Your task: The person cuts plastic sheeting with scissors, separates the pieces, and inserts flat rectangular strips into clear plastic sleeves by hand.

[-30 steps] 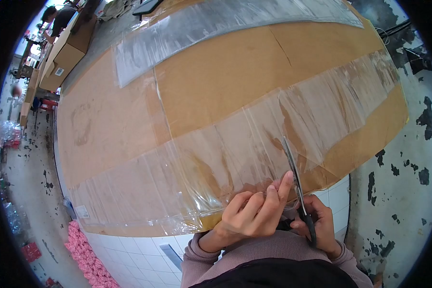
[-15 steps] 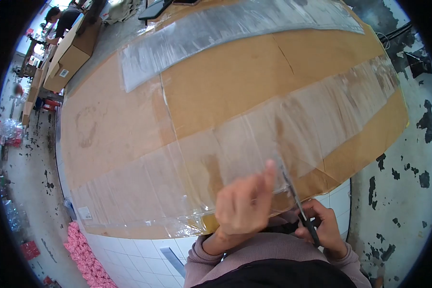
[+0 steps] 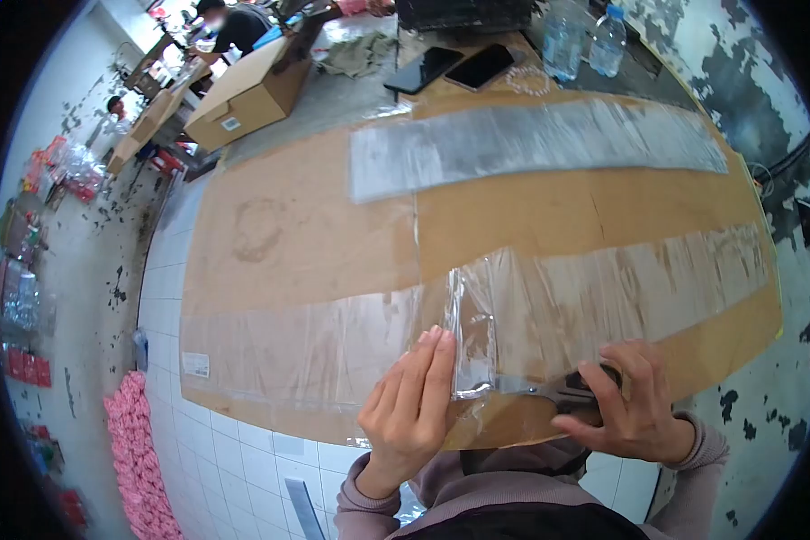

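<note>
A strip of clear plastic film (image 3: 603,283) lies across the brown cardboard table cover (image 3: 306,216), with a shiny folded part (image 3: 473,337) near the middle. Beside that fold, my left hand (image 3: 412,391) rests on the film, fingers stretched out flat and side by side. The scissors (image 3: 571,396) lie low over the front edge of the film, blades pointing left towards the fold. Around their dark handles are the thumb and fingers of my right hand (image 3: 634,405), which partly hide them.
Farther back lie another plastic strip (image 3: 531,144), two phones (image 3: 423,70) (image 3: 480,67), a bead bracelet (image 3: 528,81) and two bottles (image 3: 607,43) (image 3: 562,45). A cardboard box (image 3: 252,99) stands back left. Beyond it are people (image 3: 238,31). Pink knitted material (image 3: 138,450) hangs front left.
The view has tipped up, showing more of the far table. The scissors have swung from pointing away to pointing left. My left hand has opened from a pinch and gone flat onto the film.
</note>
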### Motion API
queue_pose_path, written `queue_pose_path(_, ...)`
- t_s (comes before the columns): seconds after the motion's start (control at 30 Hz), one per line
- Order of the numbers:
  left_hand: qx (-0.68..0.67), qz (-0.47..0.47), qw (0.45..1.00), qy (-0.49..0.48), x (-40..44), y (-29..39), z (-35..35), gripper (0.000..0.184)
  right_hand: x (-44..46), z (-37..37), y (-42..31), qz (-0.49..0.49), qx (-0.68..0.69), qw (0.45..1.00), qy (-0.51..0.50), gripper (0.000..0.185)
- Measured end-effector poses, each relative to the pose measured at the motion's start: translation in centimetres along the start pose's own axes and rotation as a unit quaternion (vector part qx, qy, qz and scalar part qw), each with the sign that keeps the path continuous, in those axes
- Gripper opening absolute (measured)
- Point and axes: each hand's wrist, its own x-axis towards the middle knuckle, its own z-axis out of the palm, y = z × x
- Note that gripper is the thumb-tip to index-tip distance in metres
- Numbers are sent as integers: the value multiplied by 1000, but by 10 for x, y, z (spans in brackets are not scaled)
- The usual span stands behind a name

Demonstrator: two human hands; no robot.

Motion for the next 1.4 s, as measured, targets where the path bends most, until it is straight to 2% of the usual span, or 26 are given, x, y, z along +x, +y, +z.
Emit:
queue_pose_path(0.17, 111, 130, 984, 45, 5, -18, -13, 16, 23, 40, 28, -39, -113, 993, 11, 32)
queue_pose_path(0.2, 137, 171, 973, 78, 5, -28, -13, 12, 22, 43, 39, -53, -134, 989, 6, 33)
queue_pose_path(0.3, 191, 233, 951, 64, -2, -53, -25, 14, 24, 40, 63, -104, -161, 979, 68, 26)
queue_pose_path(0.4, 203, 286, 933, 84, -14, -70, -28, 14, 20, 32, 79, -171, -163, 955, 178, 14)
queue_pose_path(0.53, 197, 290, 931, 102, -18, -80, -42, 11, 13, -2, 82, -263, -173, 945, 93, 7)
queue_pose_path(0.63, 208, 279, 933, 87, -16, -80, -48, 19, 25, -20, 85, -296, -149, 941, 62, 9)
queue_pose_path(0.67, 211, 320, 914, 131, -11, -87, -47, 24, 27, -30, 86, -305, -150, 939, 39, 9)
queue_pose_path(0.7, 179, 227, 944, 160, -23, -102, -47, 17, 30, -36, 89, -315, -151, 937, 17, 10)
queue_pose_path(0.73, 146, 132, 962, 188, -46, -128, -48, 13, 13, -31, 119, -278, -158, 946, 53, 11)
queue_pose_path(0.77, 201, 87, 948, 231, -80, -193, -62, 14, -5, -40, 148, -235, -169, 956, 45, 10)
queue_pose_path(0.83, 450, 109, 835, 299, -78, -243, -103, 21, -45, -73, 229, -96, -200, 974, 53, 11)
queue_pose_path(0.9, 425, 48, 850, 309, -96, -265, -132, 25, -64, -93, 284, 24, -178, 978, 108, 11)
queue_pose_path(0.97, 277, -158, 889, 329, -81, -242, -127, 23, -39, -112, 287, 131, -205, 960, 138, 14)
queue_pose_path(1.0, 194, -257, 886, 334, -69, -228, -119, 22, -18, -122, 285, 174, -210, 951, 148, 16)
queue_pose_path(1.03, 87, -254, 914, 305, -52, -218, -110, 21, 3, -132, 284, 216, -214, 940, 156, 19)
queue_pose_path(1.07, -7, -271, 913, 304, -33, -202, -95, 23, 34, -137, 272, 250, -208, 933, 156, 21)
queue_pose_path(1.1, 26, -254, 933, 252, -23, -191, -84, 25, 66, -128, 251, 189, -249, 922, 228, 21)
queue_pose_path(1.13, -33, -263, 931, 249, -10, -173, -71, 30, 100, -113, 228, 124, -286, 902, 298, 21)
queue_pose_path(1.2, -200, -304, 885, 291, 0, -149, -48, 35, 151, -82, 194, -71, -366, 860, 349, 24)
queue_pose_path(1.23, -257, -308, 869, 290, 4, -134, -38, 37, 168, -57, 175, -31, -397, 870, 290, 29)
queue_pose_path(1.27, -296, -318, 853, 289, 5, -119, -28, 40, 186, -23, 159, -38, -388, 871, 298, 31)
queue_pose_path(1.3, -303, -271, 876, 258, 2, -106, -23, 42, 205, 11, 138, -87, -334, 875, 339, 28)
queue_pose_path(1.33, -263, -248, 903, 231, 8, -85, -23, 45, 215, 45, 128, -128, -289, 894, 318, 32)
queue_pose_path(1.4, -169, -175, 958, 149, 3, -61, -23, 36, 216, 120, 126, -155, -179, 961, 145, 37)
